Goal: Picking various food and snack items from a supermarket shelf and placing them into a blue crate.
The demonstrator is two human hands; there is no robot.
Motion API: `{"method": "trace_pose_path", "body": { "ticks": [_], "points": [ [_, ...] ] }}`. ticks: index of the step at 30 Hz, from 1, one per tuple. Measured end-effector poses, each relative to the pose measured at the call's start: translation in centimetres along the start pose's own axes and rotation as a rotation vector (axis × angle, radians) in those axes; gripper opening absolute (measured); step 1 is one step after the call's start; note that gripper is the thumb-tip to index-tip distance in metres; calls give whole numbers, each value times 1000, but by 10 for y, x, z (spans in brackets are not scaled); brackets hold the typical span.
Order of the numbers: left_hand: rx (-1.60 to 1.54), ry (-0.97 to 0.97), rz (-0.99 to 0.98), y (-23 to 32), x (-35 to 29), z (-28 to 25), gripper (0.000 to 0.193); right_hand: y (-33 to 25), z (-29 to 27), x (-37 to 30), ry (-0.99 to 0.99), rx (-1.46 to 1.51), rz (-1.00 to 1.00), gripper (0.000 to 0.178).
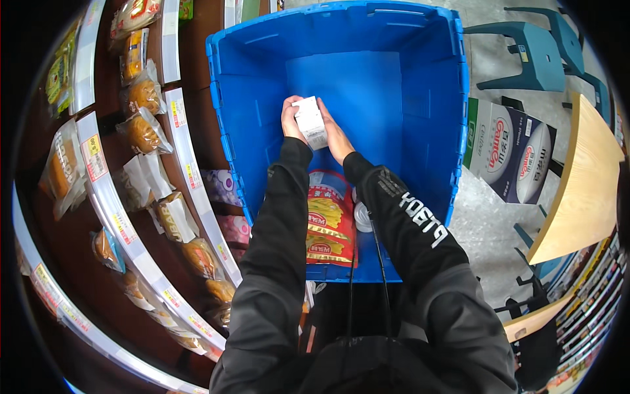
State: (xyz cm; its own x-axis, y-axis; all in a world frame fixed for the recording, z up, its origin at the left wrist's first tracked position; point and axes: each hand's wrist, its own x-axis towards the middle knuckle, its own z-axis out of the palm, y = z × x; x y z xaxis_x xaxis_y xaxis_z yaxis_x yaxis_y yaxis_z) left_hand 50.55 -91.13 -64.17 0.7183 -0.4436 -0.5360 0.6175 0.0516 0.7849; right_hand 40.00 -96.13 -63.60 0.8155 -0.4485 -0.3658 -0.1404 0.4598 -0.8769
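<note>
Both my hands reach over a large blue plastic crate point(216, 98) and hold a small white box point(310, 122) between them. My left hand point(292, 120) grips its left side, the thumb lying across the upper part. Along the right side of the box are the fingers of my right hand point(337, 139). Small dark print shows on the white face. Nearer to me in the crate lies a shiny red and yellow snack bag point(330, 217). A whitish round container point(362, 217) sits beside that bag, partly covered by my right sleeve.
Shelves of wrapped bread point(146, 96) with white price rails point(185, 141) run close along the left. To the crate's right stand a printed drinks carton point(512, 148), teal stools point(525, 56) and a light wooden table point(581, 177). Two dark cords hang between my arms.
</note>
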Motion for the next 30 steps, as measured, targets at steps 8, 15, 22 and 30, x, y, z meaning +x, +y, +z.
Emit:
{"method": "trace_pose_path", "body": {
  "ticks": [8, 15, 22, 30],
  "points": [
    [0, 1, -24, -21, 1, -29, 16, 15, -9, -7, -147, -153, 225, 49],
    [400, 103, -43, -44, -17, -40, 29, 26, -6, -18, -102, 85, 381, 57],
    [452, 266, -132, -64, -45, -41, 41, 48, -4, -36, 80, 419, 425, 53],
    [658, 330, -352, -48, -61, -71, 53, 8, 42, -37, 273, 423, 801, 59]
  ]
}}
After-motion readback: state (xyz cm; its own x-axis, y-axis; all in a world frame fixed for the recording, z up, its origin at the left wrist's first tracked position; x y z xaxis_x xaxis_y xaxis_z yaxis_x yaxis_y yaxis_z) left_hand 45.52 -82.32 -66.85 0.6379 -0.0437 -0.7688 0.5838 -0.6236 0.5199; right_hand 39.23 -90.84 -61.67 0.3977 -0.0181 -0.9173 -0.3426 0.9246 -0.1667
